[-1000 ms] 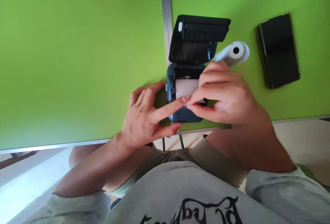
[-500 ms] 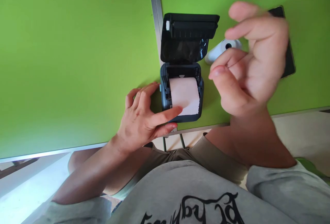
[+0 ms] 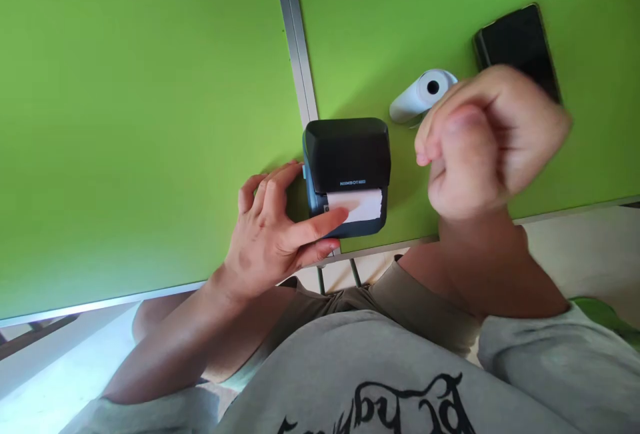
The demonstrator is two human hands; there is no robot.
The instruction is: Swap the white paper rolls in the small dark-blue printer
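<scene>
A small dark label printer (image 3: 347, 154) sits near the front edge of the green table, with its black lid lowered over the body. White paper (image 3: 367, 206) sticks out from under the lid toward me. My left hand (image 3: 267, 224) steadies the printer: the index finger presses on the paper, the thumb lies at the front edge, and the other fingers rest by the left side. Just right of the printer, my right hand (image 3: 493, 144) is raised in the air with curled fingers. It is slightly blurred and nothing shows in it.
Behind my right hand, a white paper roll (image 3: 413, 102) with a dark core lies on the table. A black phone-like object (image 3: 517, 44) is farther right. A metal strip (image 3: 295, 41) marks the seam between the two green tabletops (image 3: 150, 87).
The printer's lid, which stood up and open, has come down over the paper. My right hand has curled from spread fingers into a fist and moved slightly lower. My left hand stays in place.
</scene>
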